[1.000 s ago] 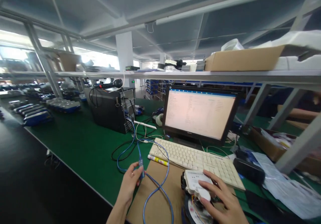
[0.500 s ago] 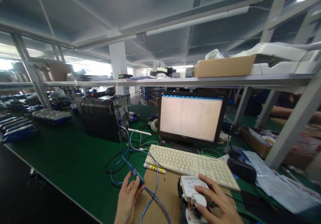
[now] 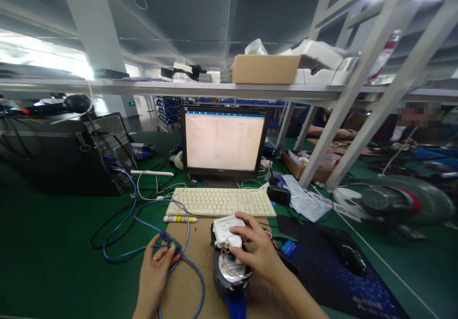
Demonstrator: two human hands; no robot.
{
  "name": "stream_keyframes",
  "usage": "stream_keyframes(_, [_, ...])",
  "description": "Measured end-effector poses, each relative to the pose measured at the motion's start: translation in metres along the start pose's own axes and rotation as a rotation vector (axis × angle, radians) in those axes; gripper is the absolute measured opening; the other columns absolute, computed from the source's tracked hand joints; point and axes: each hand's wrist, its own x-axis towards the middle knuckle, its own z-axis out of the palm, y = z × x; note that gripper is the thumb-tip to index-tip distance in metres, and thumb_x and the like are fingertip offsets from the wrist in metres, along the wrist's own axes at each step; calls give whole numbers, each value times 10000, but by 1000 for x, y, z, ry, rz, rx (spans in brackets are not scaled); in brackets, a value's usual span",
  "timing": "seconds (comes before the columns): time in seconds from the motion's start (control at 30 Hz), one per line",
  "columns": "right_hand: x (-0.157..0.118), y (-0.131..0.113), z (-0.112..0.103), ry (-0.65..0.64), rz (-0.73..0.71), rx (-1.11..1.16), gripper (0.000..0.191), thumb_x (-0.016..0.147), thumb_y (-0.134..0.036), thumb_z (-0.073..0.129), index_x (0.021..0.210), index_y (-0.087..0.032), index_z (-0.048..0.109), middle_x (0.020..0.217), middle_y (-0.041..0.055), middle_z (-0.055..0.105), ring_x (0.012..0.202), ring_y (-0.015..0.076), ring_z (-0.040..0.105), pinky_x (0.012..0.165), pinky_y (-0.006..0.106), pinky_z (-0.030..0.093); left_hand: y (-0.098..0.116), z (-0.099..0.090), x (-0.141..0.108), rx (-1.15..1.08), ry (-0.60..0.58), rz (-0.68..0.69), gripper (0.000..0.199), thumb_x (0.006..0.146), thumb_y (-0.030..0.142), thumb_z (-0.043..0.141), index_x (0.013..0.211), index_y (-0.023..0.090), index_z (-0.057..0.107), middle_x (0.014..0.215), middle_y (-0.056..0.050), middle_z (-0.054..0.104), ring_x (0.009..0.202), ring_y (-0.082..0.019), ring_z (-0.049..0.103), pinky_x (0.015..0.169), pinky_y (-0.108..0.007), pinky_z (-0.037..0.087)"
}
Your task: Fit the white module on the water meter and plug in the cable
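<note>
**Hands on cable and device at green table**

Green table (image 3: 53, 242) fills the scene, shelf (image 3: 179, 89) running across above it. Black PC case (image 3: 60, 154) far left. Monitor (image 3: 223, 140) lit at centre, white keyboard (image 3: 222, 202) just near of it. Black mouse pad (image 3: 343, 271) on the right with mouse (image 3: 352, 258) on it. Cardboard sheet (image 3: 196, 266) lies near, under both hands. Blue cable (image 3: 132, 223) loops from the PC side to the left hand (image 3: 155, 273); grip narrow, fingertips pinching the cable's plug end over the cardboard. Right hand (image 3: 257, 252) rests on the white device (image 3: 225, 228), fingers curled over its top; device sits on a round blue-and-silver unit (image 3: 231, 273) on the cardboard. Yellow marker (image 3: 180, 219) lies just near the keyboard's left end.
</note>
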Motion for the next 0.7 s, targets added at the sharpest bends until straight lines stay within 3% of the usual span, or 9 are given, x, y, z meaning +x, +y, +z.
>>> stream_keyframes(0.3, [-1,-5,-1,15,-8,36,332,707,-266,667,1036,-227,645,1328,122,421,1222,259,441,1039,436,364,1,-2,-2,14,-5,-21,885,525,400,858,1255,230,386,728,-5,663,716,-179,668,667,-210,570])
stream_keyframes(0.7, [-1,-2,-1,8,-11,22,329,718,-276,662,1042,-223,633,1322,117,418,1227,242,432,1046,421,355,0,-1,0,11,-28,-9,957,555,406,847,1324,216,310,738,-23,669,748,-179,664,706,-221,567])
